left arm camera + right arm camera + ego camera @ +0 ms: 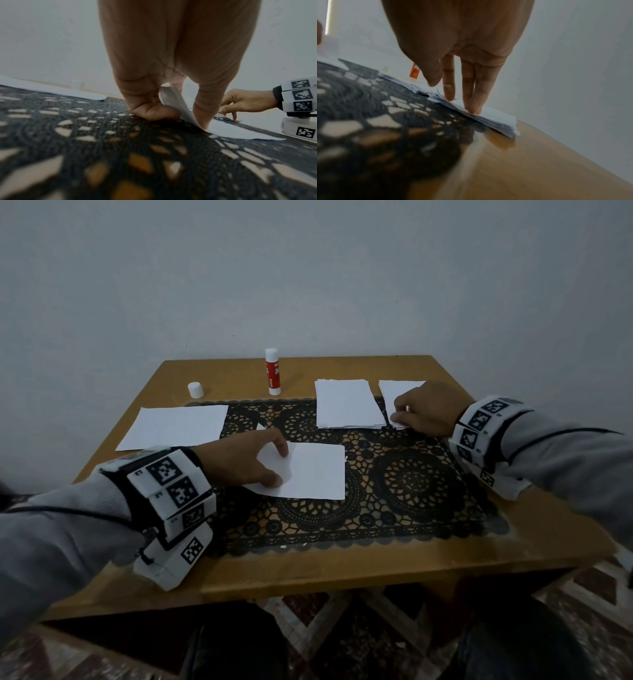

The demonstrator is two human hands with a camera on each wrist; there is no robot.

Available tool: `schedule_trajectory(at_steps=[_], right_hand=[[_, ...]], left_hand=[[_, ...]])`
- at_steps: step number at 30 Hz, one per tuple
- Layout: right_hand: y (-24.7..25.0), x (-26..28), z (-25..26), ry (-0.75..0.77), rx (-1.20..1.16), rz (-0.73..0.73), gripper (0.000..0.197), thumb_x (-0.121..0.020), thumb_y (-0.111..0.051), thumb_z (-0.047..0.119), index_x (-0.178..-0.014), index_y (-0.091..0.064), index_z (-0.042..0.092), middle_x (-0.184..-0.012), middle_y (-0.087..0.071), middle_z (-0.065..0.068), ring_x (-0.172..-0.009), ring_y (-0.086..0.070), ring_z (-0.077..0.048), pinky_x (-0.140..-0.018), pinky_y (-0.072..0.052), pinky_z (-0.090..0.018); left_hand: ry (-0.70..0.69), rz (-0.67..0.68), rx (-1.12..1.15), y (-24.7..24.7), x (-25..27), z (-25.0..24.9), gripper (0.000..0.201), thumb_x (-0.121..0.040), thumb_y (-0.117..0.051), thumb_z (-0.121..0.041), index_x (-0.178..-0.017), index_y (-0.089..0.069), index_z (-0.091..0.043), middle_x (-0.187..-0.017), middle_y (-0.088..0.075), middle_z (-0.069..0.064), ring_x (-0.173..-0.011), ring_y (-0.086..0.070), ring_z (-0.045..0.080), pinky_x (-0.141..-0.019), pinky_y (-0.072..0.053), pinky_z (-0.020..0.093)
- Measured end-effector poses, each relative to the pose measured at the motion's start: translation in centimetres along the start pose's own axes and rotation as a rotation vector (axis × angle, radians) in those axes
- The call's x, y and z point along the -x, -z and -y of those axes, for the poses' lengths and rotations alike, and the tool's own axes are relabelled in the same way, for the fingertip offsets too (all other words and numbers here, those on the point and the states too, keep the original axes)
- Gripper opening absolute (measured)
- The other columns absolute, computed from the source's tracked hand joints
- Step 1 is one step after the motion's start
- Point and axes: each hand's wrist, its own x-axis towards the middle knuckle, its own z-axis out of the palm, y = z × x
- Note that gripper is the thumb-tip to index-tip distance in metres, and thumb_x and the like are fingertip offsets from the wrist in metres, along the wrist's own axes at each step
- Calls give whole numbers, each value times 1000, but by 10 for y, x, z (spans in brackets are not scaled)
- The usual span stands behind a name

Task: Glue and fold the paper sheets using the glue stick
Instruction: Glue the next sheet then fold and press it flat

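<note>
Paper sheet on lace mat | L grip pinches it | R grip open on stack | wood table, grey wall

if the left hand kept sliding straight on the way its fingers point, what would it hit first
The left hand points right across the sheet it pinches. Beyond the sheet's far edge only bare lace mat shows, so the way looks free; the right hand and paper stacks seem to lie farther back.
</note>
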Motion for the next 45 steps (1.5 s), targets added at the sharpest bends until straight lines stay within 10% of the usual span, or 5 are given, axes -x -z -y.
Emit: schedule_trajectory(at_steps=[16,24,32,40,45], right_hand=[[3,-7,-10,-173,-208,-58,11,-85,-65,11,-77,-59,9,-83,-58,-2,-80,-52,-19,-69,-35,-27],[-2,-2,-16,-246,-288,-231,19,-81,-62,4,-98,-69,5,-93,-64,-10,-83,-55,-25,-75,-38,-26],[22,7,-31,-279,-293,-507,7,-79,-61,6,-81,-66,1,-84,-68,-17,-77,-59,-31,-69,-36,-26],[59,20,-2,-62,-538,-566,5,-83,-69,13,-81,-64,12,-76,-67,-10,-65,-60,-14,-70,-54,-35],[88,36,41,40,-1000,-441,10,-83,-71,2,-80,-62,1,-60,-56,-12,-57,-55,-19,-57,-58,-32]], left_hand=[[-28,-22,4,2,3,-4,37,-88,-66,-29,-120,-50,-33,-139,-45,-5,-119,-45,17,-98,-36,31],[32,-78,62,1,4,-3,57,-92,-58,-36,-141,-28,-35,-149,-37,0,-126,-44,23,-101,-37,33],[54,-145,15,1,7,-9,57,-95,-54,-33,-144,-27,-27,-146,-42,5,-121,-48,24,-92,-40,28],[118,-258,-86,11,9,-10,51,-91,-55,-36,-135,-37,-18,-134,-44,12,-116,-48,27,-90,-40,33],[39,-390,368,29,9,-23,56,-91,-60,-22,-140,-34,-16,-114,-60,4,-98,-58,19,-84,-48,34]])
